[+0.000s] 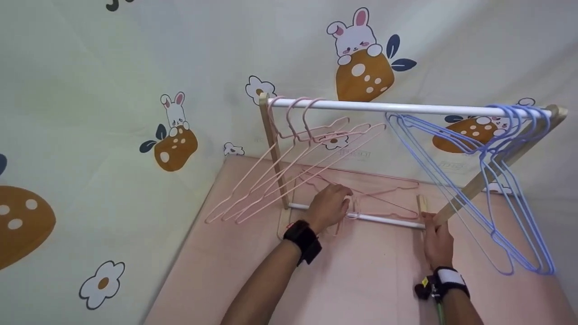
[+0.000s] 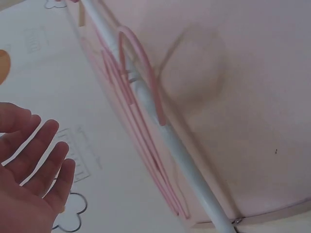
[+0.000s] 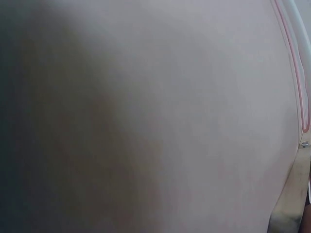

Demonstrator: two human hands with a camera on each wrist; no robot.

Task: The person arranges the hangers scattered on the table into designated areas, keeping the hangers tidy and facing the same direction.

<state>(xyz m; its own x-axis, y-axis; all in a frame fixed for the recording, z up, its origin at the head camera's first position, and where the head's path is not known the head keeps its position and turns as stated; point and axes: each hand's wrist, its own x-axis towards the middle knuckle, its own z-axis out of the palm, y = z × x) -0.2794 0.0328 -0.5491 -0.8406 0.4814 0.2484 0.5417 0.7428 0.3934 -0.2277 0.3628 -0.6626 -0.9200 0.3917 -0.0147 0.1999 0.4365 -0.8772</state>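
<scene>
A small clothes rack has wooden uprights (image 1: pixel 474 188), a white top rail (image 1: pixel 388 107) and a white lower bar (image 1: pixel 393 220). My left hand (image 1: pixel 327 205) is over the lower bar; in the left wrist view its fingers (image 2: pixel 56 158) are loosely bent with nothing between them. Beside it, a pink hanger (image 1: pixel 386 197) lies low behind the bar, and a pink hook (image 2: pixel 142 53) loops over the bar. My right hand (image 1: pixel 439 243) grips the rack's right upright near the wooden foot (image 1: pixel 422 204); its far fingers are hidden.
Several pink hangers (image 1: pixel 266 180) hang at the top rail's left end. Several blue hangers (image 1: pixel 496 225) hang at its right end, close over my right forearm. A pink mat (image 1: pixel 352 275) lies under the rack, before a rabbit-print backdrop (image 1: pixel 289 40).
</scene>
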